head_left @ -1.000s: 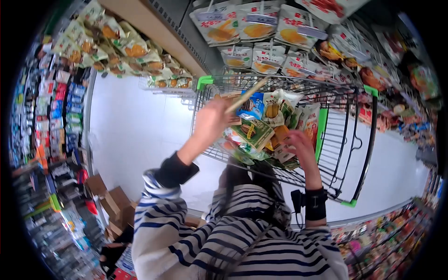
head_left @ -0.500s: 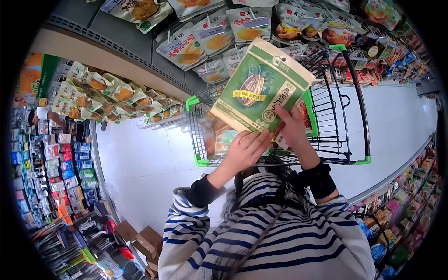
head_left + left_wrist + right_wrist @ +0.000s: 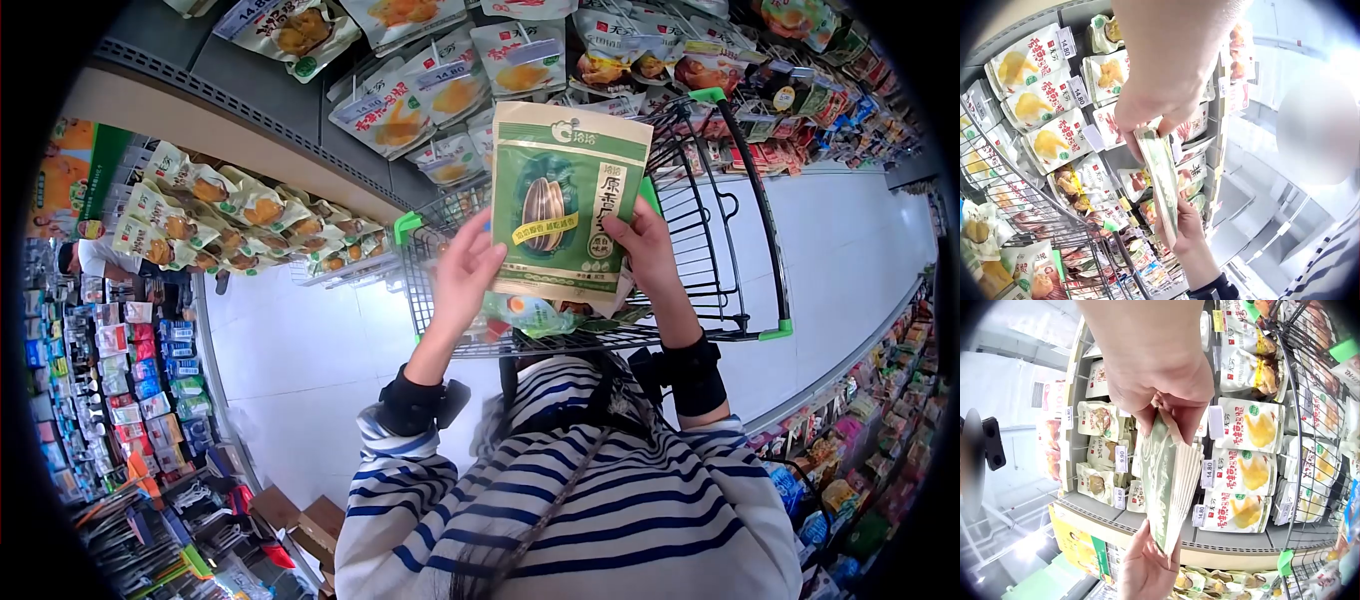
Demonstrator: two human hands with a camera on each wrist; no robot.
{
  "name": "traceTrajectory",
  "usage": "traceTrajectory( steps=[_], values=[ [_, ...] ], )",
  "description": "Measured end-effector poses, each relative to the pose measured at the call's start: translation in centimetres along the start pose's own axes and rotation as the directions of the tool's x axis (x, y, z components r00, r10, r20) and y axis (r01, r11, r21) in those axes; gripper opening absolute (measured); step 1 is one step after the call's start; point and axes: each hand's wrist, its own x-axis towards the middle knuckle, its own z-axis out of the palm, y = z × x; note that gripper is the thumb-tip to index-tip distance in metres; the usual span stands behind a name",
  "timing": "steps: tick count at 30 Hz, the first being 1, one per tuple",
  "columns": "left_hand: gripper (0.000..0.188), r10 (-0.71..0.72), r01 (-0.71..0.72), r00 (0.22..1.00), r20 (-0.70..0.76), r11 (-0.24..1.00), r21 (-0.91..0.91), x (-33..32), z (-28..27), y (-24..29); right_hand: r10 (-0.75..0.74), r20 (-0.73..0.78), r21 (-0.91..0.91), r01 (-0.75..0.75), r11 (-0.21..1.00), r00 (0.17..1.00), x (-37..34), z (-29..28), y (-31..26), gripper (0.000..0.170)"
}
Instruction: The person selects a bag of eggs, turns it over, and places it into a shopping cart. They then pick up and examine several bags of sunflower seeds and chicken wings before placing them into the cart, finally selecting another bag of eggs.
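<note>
A green and tan sunflower seed bag [image 3: 570, 200] stands nearly upright over the cart, its printed front towards the head camera. My left hand [image 3: 465, 270] pinches one side edge, and my right hand [image 3: 650, 250] grips the opposite edge with the thumb across the front. Seen from the left wrist, the bag [image 3: 1163, 181] shows edge-on between both hands. From the right wrist, its side [image 3: 1163, 481] is visible with the right hand [image 3: 1163, 387] at one end. Beneath the bag, a light green packet [image 3: 535, 315] lies in the wire shopping cart [image 3: 760, 200].
Hanging food pouches [image 3: 450, 80] with price tags fill the shelf in front. More pouches [image 3: 240, 205] hang at the left. Cardboard boxes [image 3: 305, 520] stand on the floor at lower left, and another shelf of packets [image 3: 850, 450] runs along the right.
One second ago the left hand held the bag edge-on while the right hand was among the packets in the cart. Both hands then took it, and it has turned from tilted to nearly upright.
</note>
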Motion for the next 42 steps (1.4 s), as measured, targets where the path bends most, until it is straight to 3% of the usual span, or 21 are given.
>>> traceTrajectory(
  steps=[6, 13, 16, 19, 25, 33, 42],
  values=[
    [0.056, 0.035, -0.037, 0.998, 0.049, 0.998, 0.044, -0.3, 0.7, 0.7, 0.005, 0.007, 0.024, -0.005, 1.000, 1.000, 0.2, 0.0, -0.3, 0.028],
    [0.059, 0.005, -0.002, 0.998, 0.057, 0.999, -0.046, -0.6, 1.1, 0.9, 0.051, 0.011, 0.007, -0.051, 0.999, 0.999, 0.1, 0.3, -1.1, 0.029],
    [0.060, 0.009, -0.007, 1.000, 0.023, 0.995, -0.099, -0.7, 0.9, 0.5, 0.123, -0.102, 0.178, -0.103, 0.979, 0.987, 0.1, 0.1, -0.7, 0.028],
    [0.061, 0.027, -0.029, 0.999, -0.020, 0.994, -0.105, -0.7, 1.0, 0.2, 0.153, -0.043, 0.120, -0.147, 0.982, 0.987, -0.3, -0.1, -1.0, 0.027],
    [0.061, 0.075, -0.077, 0.997, -0.033, 0.995, -0.070, -1.1, 1.4, 0.1, 0.141, -0.067, 0.075, -0.136, 0.988, 0.988, -0.5, -0.6, -0.5, 0.025],
    [0.062, 0.124, -0.124, 0.992, -0.003, 0.992, -0.005, -1.6, 0.5, -0.2, 0.109, -0.005, 0.155, -0.107, 0.982, 0.994, -0.6, -1.1, 0.3, 0.023],
    [0.061, 0.072, -0.073, 0.997, -0.018, 0.993, -0.088, -1.5, 0.2, 0.0, 0.145, -0.007, 0.107, -0.143, 0.984, 0.989, -0.9, -0.9, 0.0, 0.021]
  ],
)
